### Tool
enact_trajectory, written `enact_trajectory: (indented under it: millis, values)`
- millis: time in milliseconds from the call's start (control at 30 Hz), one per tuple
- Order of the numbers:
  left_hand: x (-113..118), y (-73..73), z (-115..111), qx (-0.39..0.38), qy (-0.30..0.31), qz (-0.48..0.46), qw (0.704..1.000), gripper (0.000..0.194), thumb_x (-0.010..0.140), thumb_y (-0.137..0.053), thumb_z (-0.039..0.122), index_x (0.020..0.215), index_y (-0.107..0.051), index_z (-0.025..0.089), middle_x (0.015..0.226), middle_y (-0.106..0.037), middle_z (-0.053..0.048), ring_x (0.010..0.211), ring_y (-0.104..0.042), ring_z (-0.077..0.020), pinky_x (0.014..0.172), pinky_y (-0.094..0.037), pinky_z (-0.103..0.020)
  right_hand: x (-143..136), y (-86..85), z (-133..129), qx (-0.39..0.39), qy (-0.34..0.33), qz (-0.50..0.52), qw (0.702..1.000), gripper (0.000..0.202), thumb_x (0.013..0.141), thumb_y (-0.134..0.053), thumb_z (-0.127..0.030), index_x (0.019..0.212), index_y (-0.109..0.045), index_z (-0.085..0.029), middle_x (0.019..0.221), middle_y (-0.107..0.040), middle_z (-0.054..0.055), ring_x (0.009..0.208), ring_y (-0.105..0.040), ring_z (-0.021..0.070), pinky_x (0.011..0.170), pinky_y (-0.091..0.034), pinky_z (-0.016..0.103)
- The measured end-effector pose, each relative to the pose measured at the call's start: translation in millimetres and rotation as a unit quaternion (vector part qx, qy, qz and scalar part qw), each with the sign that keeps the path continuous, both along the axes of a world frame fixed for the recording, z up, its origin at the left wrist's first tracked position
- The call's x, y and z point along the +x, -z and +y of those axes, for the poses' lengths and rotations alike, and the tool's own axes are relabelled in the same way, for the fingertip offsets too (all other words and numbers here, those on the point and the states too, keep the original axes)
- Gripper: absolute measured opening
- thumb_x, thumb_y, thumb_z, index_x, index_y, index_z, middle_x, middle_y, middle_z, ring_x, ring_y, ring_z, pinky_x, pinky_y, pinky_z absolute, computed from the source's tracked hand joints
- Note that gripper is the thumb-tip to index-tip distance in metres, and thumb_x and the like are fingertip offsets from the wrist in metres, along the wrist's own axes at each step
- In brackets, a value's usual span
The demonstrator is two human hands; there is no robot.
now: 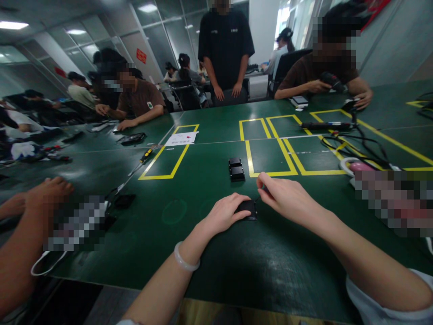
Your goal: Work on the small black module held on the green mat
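My left hand (225, 211), a pale bangle at its wrist, grips a small flat black box (249, 210) on the green table, with the fingers over its far side and the thumb along its near side. Just right of the box, my right hand (282, 192) is closed in a pinch. A thin dark bit shows between its fingertips and the box's far right corner, too small to name. Beyond my hands lies another black block-like piece (236, 169), apparently two similar parts set end to end.
Yellow tape outlines (272, 174) mark the green table (209, 257). A yellow-black screwdriver (146, 156) and a white paper (182, 138) lie further left. Black cables (365, 146) tangle at right. A co-worker's arm (20, 253) reaches in at left; other people sit or stand across the table.
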State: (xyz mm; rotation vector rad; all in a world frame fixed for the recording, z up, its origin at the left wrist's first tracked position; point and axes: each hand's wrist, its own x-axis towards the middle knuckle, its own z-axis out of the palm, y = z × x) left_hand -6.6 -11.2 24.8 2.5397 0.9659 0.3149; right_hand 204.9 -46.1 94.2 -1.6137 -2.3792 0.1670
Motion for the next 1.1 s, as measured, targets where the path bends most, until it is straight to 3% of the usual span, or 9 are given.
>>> enact_trajectory:
  millis: [267,633,1100]
  values:
    - [-0.3,-0.4,0.3,-0.003,0.002,0.002,1.0,0.035,0.096,-0.049,0.044,0.126,-0.051,0.025,0.114,-0.059,-0.005,0.104,-0.06,-0.0219,0.09,-0.049,-0.034,-0.7,1.5,-0.2,0.01,0.005,-0.008,1.0,0.017,0.097,-0.039,-0.038,0.096,-0.045,-0.022,0.079,-0.066,0.001,0.066,-0.059,0.0179,0.055,-0.028,0.027]
    - [0.3,0.7,-0.4,-0.001,-0.001,-0.002,1.0,0.035,0.096,-0.05,0.044,0.125,-0.052,0.024,0.114,-0.059,-0.005,0.104,-0.06,-0.0222,0.09,-0.049,-0.034,1.5,3.3,0.6,0.019,0.0,0.001,1.0,0.011,0.093,-0.04,-0.027,0.1,-0.046,-0.021,0.078,-0.066,0.001,0.064,-0.059,0.0161,0.054,-0.028,0.025]
    - [0.0,-1.6,-0.6,0.001,0.011,0.012,1.0,0.039,0.098,-0.047,0.041,0.134,-0.047,0.029,0.116,-0.057,-0.005,0.104,-0.059,-0.0214,0.09,-0.049,-0.033,0.6,-1.0,0.7,0.0,0.009,-0.002,1.0,0.013,0.096,-0.041,-0.033,0.095,-0.047,-0.022,0.079,-0.066,0.002,0.065,-0.059,0.0171,0.054,-0.029,0.026]
